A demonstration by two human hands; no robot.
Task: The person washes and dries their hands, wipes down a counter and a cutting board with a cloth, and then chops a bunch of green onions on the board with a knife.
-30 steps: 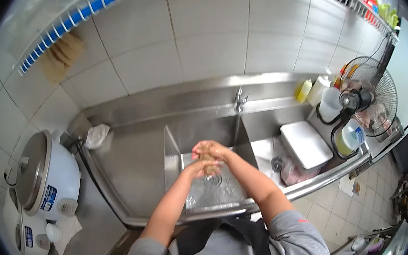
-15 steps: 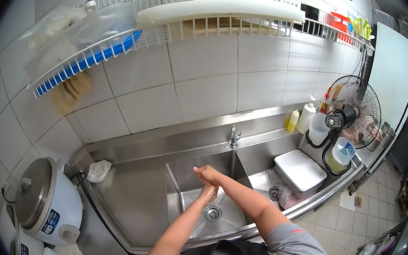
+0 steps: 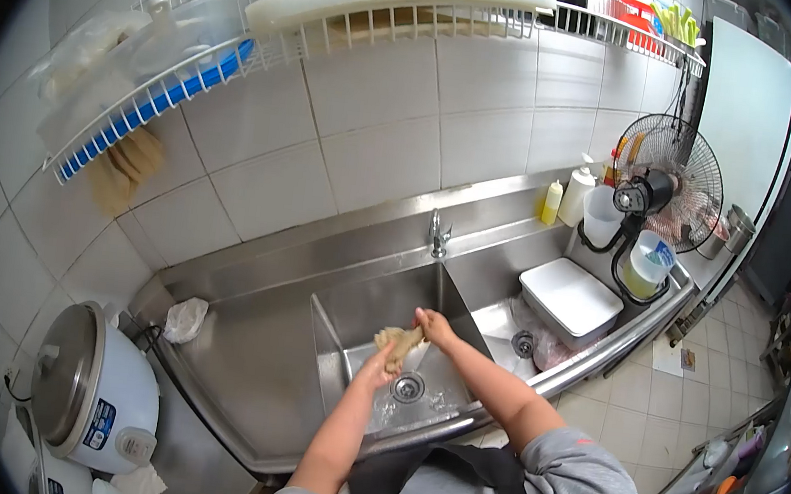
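Over the stainless sink basin (image 3: 319, 374), a crumpled tan cloth (image 3: 398, 348) stretches between my two hands. My right hand (image 3: 435, 329) grips its upper right end. My left hand (image 3: 377, 367) is closed around the lower left end, with part of its fingers hidden by the cloth. Below them lies the drain (image 3: 408, 388), with wet patches on the basin floor around it. Behind the basin stands a metal tap (image 3: 438, 236).
A white-lidded container (image 3: 571, 294) and a plastic bag (image 3: 553, 349) sit in the right-hand basin. Bottles, tubs and a black fan (image 3: 669, 184) stand beyond. To the left are a rice cooker (image 3: 102, 380) and a white bag (image 3: 185, 320). A wire shelf (image 3: 389, 29) hangs above.
My hands were clasped together with no cloth visible. Now they have moved apart and the tan cloth shows between them. The camera view has tipped slightly downward.
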